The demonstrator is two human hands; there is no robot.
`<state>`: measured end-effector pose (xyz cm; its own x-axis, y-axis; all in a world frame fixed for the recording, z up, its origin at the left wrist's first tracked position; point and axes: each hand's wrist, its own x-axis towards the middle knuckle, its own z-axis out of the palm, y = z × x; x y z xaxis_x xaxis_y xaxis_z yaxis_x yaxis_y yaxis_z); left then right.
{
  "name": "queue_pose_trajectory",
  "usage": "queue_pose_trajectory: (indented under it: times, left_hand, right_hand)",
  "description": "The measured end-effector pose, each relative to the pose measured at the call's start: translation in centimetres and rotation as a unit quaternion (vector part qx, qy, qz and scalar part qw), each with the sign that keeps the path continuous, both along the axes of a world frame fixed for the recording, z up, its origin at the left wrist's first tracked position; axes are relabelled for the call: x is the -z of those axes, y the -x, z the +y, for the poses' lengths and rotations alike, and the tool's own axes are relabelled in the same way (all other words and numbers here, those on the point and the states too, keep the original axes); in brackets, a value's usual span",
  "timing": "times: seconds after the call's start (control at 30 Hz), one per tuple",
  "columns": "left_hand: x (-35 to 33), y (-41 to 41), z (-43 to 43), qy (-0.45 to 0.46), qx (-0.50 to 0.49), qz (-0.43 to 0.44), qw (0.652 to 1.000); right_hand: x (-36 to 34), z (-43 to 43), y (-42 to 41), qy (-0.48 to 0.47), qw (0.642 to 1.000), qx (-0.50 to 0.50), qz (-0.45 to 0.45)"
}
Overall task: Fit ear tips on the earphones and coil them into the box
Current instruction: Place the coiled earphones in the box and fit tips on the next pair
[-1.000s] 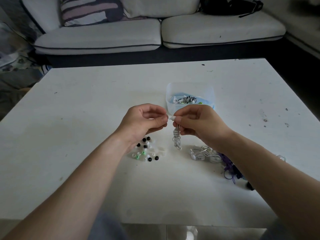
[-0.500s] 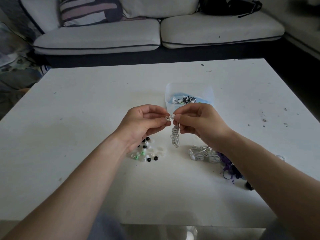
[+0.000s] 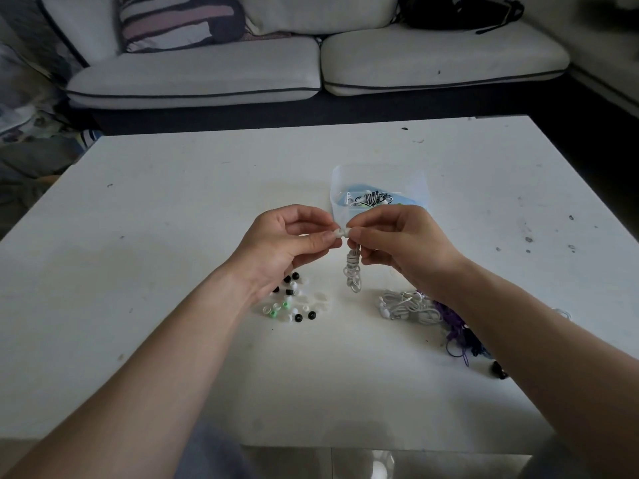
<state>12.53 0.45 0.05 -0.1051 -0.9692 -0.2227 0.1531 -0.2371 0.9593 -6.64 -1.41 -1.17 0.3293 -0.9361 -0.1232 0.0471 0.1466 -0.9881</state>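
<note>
Ear tip [image 3: 336,234] is pinched by the left hand [image 3: 283,247], touching the earphone [image 3: 352,271] gripped in the right hand [image 3: 404,247]; the box [image 3: 380,176] is seemingly filled with coiled earphones [image 3: 370,198].

A home living room (cushioned sofa [image 3: 311,63] behind a white table [image 3: 173,202]).

The scene is dimly, evenly lit. The white surface [image 3: 173,340] is rendered brightest at its middle, while the frame corners are darkened. Soft, faint shadows are cast on it beneath the left hand [image 3: 287,243] and the right hand [image 3: 397,243]. Its edges are bowed by wide-angle distortion. The sofa [image 3: 432,60] is shown slightly soft, the top right corner smeared.
</note>
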Motion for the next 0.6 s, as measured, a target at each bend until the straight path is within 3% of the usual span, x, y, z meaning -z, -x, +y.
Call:
queue_pose_trajectory:
  times: [0.6]
  left_hand:
    - [0.30,0.17,0.12,-0.017,0.017,0.029,0.999]
  right_hand:
    - [0.17,-0.20,0.35,-0.002,0.999,-0.036,-0.004]
